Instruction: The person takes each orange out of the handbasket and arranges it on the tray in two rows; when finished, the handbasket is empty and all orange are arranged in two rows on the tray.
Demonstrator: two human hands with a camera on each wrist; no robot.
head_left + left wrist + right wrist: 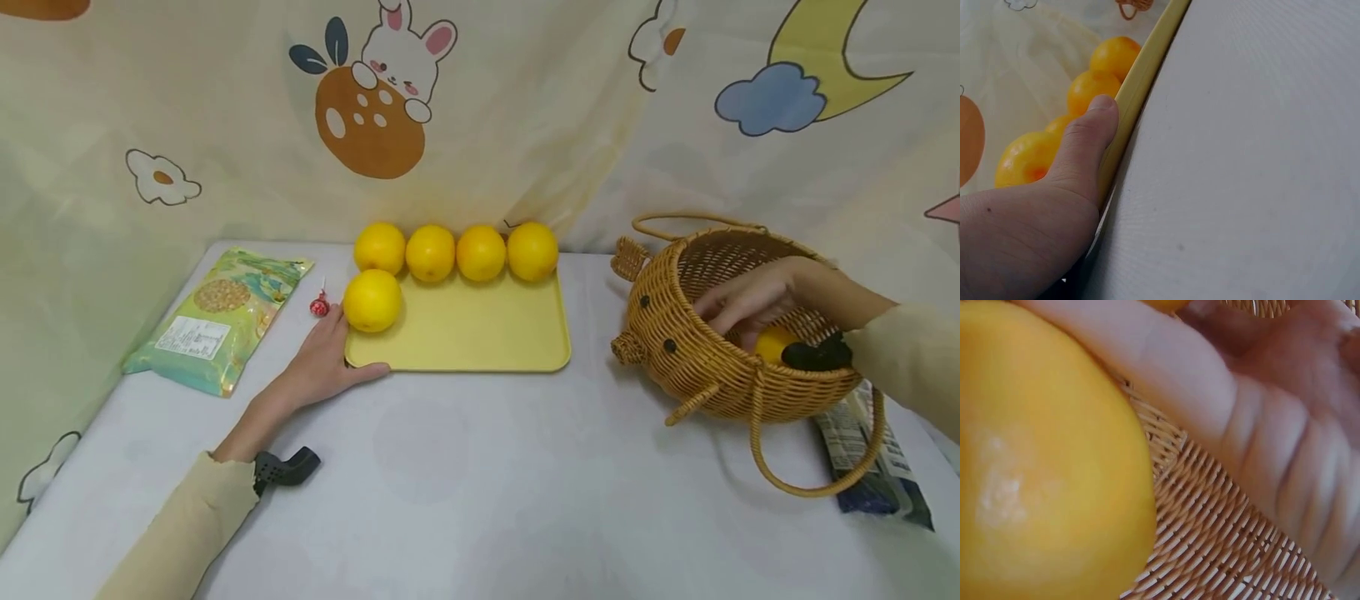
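Note:
My left hand [321,357] rests against the front left corner of a yellow tray [480,325]. Its straight thumb lies along the front rim, as the left wrist view also shows; its other fingers reach up the left side. Several oranges sit on the tray: a back row with an orange [431,253] in it, and a nearer orange [372,300] beside my fingers. My right hand [750,300] reaches down into a wicker basket [697,367]. Near its wrist lies an orange [1047,462]; a sliver of another orange [1166,304] shows beyond the hand. The right fingertips are hidden.
A green snack bag [217,321] lies left of the tray, with a red-wrapped lollipop [320,307] between them. A dark package [873,458] is partly under the basket's looped handle [817,492]. A printed cloth [525,125] hangs behind the white table [480,483].

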